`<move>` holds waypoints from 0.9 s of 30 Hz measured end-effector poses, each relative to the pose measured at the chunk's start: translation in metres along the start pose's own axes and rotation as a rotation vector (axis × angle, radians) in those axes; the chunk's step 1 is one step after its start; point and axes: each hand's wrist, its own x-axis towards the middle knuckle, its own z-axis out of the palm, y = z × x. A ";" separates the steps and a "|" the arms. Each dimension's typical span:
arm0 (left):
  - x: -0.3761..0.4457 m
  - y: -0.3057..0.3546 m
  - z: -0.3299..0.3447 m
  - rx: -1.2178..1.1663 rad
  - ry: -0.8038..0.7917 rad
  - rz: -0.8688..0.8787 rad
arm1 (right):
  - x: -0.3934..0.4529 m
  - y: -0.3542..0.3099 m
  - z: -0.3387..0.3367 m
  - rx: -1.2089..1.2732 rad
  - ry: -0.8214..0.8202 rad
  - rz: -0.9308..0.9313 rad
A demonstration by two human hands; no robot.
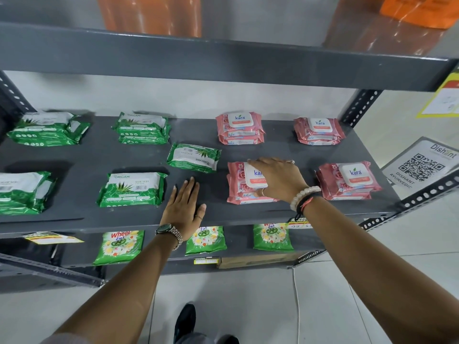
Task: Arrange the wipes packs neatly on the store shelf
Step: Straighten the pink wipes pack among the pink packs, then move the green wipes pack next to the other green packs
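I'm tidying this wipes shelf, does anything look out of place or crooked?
Yes. One green Origami pack lies alone in the middle of the shelf, between the green stacks and the pink Kara stacks, turned so its print reads upside down and slightly skewed. The other packs sit in rows. The right hand rests on a front pink stack.

My left hand lies flat at frame centre, fingers straight. My right hand, right of centre, is palm down with fingers spread.

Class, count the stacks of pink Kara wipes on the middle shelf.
4 stacks: back left, back right, front left under the right hand, front right. The number of packs in each stack is unclear.
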 end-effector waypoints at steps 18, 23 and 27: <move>-0.025 -0.067 -0.055 -0.153 0.179 -0.059 | 0.057 -0.056 -0.012 0.221 0.009 -0.022; -0.060 -0.150 -0.076 -0.086 0.114 -0.193 | 0.122 -0.108 0.003 0.202 -0.109 0.008; -0.085 -0.191 -0.072 -0.051 0.036 -0.197 | 0.147 -0.125 0.016 0.257 -0.112 0.100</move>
